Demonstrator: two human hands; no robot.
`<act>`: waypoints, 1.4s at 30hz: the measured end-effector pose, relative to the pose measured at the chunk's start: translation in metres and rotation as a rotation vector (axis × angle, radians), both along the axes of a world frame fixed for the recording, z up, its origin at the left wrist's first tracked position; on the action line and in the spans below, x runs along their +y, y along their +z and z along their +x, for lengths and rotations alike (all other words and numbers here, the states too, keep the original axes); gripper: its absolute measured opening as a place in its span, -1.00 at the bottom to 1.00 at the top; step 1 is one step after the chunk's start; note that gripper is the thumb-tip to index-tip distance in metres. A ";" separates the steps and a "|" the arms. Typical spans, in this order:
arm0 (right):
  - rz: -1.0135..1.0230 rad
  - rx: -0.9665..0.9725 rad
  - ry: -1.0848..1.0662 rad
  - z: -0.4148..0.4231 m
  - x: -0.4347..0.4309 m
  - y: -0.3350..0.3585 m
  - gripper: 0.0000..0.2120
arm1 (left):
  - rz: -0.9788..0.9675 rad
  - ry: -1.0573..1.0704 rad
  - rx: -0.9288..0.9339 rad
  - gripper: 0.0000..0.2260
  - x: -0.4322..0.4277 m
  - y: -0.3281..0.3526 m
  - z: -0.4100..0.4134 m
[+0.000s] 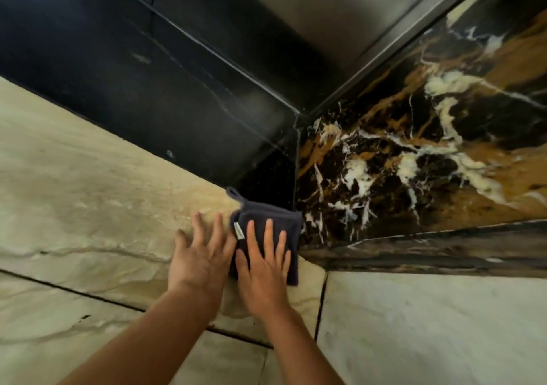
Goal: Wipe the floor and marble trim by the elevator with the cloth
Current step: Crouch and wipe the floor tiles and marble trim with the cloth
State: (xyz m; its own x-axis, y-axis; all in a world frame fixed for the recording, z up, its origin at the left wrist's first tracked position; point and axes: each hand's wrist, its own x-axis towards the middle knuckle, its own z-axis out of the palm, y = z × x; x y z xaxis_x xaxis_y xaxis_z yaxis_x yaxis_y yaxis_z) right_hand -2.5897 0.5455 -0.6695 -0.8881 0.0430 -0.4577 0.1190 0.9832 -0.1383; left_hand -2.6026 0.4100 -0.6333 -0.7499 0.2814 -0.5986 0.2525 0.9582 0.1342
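A folded dark navy cloth point(260, 216) with a loop and a small tag lies flat on the cream stone floor point(88, 195), tucked into the corner where the black trim point(165, 100) meets the veined black-and-gold marble trim point(414, 153). My right hand point(263, 269) presses flat on the cloth with fingers spread. Just left of the cloth, my left hand point(201, 254) rests flat on the bare floor, its fingers apart and its edge touching the cloth's side.
A brushed metal elevator frame point(325, 8) rises behind the corner. A dark marble strip point(444, 251) runs along the foot of the veined panel on the right. Dark grout lines point(321, 304) divide the pale floor tiles near my arms.
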 end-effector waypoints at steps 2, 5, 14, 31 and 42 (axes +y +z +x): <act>0.009 0.037 -0.006 -0.026 -0.006 -0.004 -0.45 | -0.001 -0.015 0.006 -0.15 -0.003 -0.002 -0.005; 0.031 0.066 -0.035 -0.108 -0.013 -0.009 -0.44 | 0.020 -0.002 -0.008 -0.10 -0.006 -0.006 -0.008; -0.003 -0.079 -0.015 -0.217 -0.009 0.001 -0.46 | 0.044 -0.060 -0.014 0.17 -0.019 -0.011 -0.012; 0.028 0.104 0.049 -0.095 -0.026 -0.011 -0.49 | 0.159 0.075 0.043 -0.17 -0.051 -0.003 -0.003; 0.062 -0.044 -0.025 -0.156 -0.014 -0.003 -0.37 | 0.097 0.184 -0.012 -0.22 -0.033 -0.005 0.000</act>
